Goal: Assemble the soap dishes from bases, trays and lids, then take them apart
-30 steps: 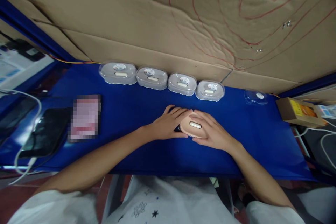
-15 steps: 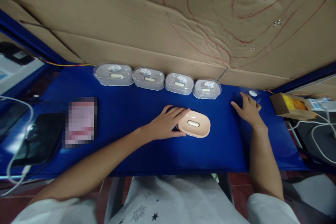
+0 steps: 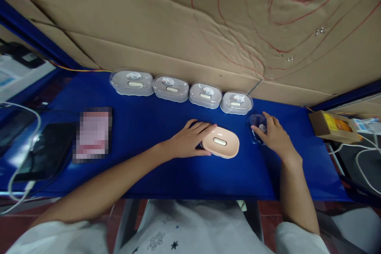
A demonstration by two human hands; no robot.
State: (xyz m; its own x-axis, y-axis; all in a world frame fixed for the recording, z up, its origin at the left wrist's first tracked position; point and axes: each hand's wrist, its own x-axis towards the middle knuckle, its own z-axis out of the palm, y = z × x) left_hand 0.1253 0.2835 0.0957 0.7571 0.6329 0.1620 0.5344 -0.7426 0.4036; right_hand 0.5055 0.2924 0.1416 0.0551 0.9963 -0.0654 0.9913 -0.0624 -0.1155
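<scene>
A peach oval box (image 3: 228,147) with a white oval piece in the middle of its top rests on the blue table. My left hand (image 3: 193,138) grips its left end, thumb at the near side and fingers over the far side. To the right of it, my right hand (image 3: 275,135) holds a clear plastic cover (image 3: 257,121) by its right side, between thumb and fingers. The cover carries a small round label and is tilted. A gap separates the cover from the peach box.
Several grey boxes under clear covers, such as the leftmost box (image 3: 132,83), line the cardboard wall (image 3: 149,20). Left on the table are a pixelated flat object (image 3: 93,135) and a dark device (image 3: 44,152) with a white cable. An open cardboard carton (image 3: 333,127) stands at the right.
My right hand has brought the clear cover left and nearer from the table's back right, turning it on the way. My left hand stays on the peach box. The view has shifted slightly.
</scene>
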